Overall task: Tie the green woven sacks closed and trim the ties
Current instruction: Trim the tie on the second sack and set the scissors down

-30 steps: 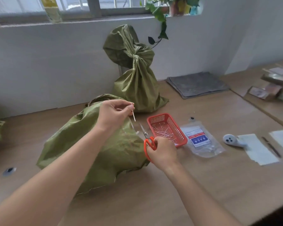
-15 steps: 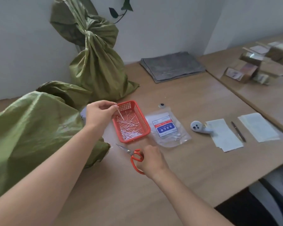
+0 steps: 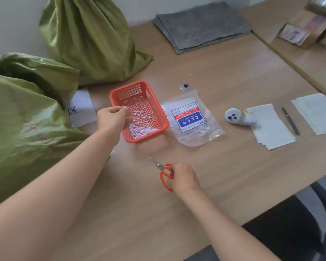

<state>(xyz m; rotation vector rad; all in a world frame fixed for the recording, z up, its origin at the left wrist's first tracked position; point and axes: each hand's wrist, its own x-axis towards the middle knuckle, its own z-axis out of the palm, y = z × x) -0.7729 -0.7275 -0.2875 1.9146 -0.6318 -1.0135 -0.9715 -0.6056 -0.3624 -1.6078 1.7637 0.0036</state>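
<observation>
Right hand (image 3: 183,178) is gripping the orange-handled scissors (image 3: 161,167), blades lying shut on the wooden table (image 3: 224,72). Left hand (image 3: 112,119), just beside the green woven sack (image 3: 26,119), is hovering over the orange basket (image 3: 132,91) of white cable ties (image 3: 139,127), fingertips bunched; whether they are pinching anything is unclear.

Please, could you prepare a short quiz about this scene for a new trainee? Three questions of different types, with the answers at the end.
1. True or false: the right hand holds the orange scissors.
2. The left hand is above: A the red basket; B the pen; C the grey folded cloth.
3. Fill in: the clear bag of cable ties lies on the table to the ___ of the red basket.

Key: 1 true; 2 A; 3 right.
</observation>
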